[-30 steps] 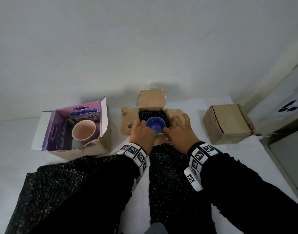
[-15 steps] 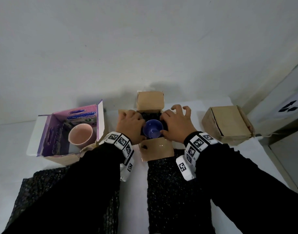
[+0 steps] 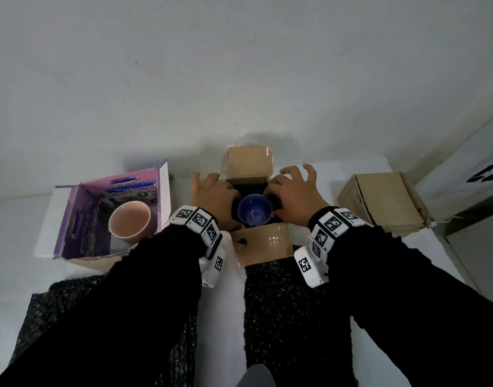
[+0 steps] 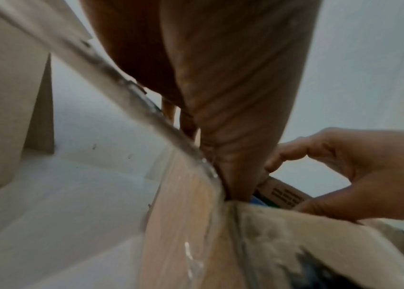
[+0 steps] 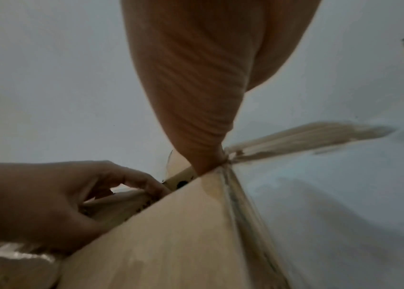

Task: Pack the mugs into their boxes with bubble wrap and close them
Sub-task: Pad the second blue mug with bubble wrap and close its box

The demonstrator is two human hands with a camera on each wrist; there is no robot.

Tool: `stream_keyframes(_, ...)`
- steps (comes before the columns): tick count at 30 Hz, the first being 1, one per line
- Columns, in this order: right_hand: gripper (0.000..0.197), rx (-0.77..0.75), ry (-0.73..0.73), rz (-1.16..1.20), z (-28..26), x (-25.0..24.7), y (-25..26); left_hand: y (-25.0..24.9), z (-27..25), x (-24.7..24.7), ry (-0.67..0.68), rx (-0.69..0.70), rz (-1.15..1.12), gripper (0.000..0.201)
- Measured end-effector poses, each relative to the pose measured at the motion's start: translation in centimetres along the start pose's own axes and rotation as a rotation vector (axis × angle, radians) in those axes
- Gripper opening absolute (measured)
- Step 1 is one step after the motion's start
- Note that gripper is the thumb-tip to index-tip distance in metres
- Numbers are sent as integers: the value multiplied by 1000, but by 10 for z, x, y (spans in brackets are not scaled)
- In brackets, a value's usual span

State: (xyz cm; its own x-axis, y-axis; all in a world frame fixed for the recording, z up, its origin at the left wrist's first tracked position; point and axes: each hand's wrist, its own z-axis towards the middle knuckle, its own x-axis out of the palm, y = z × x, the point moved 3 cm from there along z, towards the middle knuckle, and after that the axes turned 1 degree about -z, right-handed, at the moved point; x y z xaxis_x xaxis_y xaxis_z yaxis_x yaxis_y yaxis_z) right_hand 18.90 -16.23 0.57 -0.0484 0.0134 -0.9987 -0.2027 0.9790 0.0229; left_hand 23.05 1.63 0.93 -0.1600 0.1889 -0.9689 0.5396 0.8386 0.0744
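Note:
A blue mug (image 3: 254,210) stands upright in the open brown box (image 3: 260,243), ringed by black bubble wrap (image 3: 273,191). My left hand (image 3: 212,196) grips the box's left flap, fingers over it and thumb on the mug side; it also shows in the right wrist view (image 5: 35,201). On the other side, my right hand (image 3: 293,192) holds the right flap with arched, spread fingers, also seen in the left wrist view (image 4: 357,176). The far flap (image 3: 249,163) stands up and the near flap lies toward me. To the left, a pink mug (image 3: 129,219) sits in an open purple box (image 3: 80,202).
A shut brown box (image 3: 382,202) stands at the right, near a grey cabinet (image 3: 477,247). Black bubble wrap sheets (image 3: 290,317) lie on the white table in front of me, partly under my sleeves. The wall is close behind the boxes.
Both hands moved from the near rim beside the mug outward onto the side flaps. The near flap, folded out of sight before, now lies open toward me.

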Motion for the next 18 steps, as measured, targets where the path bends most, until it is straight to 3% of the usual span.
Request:
stream_keyframes(5,30,89,-257,279,-31,11,-11,-8,-20,-1,-203,16,-45,47)
stream_keyframes(10,27,228,-349,484,-78,25,-23,-31,-50,15,-229,21,-137,44)
stream_keyframes(12,27,279,-297,503,-99,38,-23,-42,-65,20,-271,68,-100,48)
stream_keyframes(14,34,345,-151,451,-120,53,-19,-51,-79,27,-325,111,-82,53)
stream_keyframes(18,80,397,293,250,-158,83,0,-65,-104,42,-436,120,-112,55)
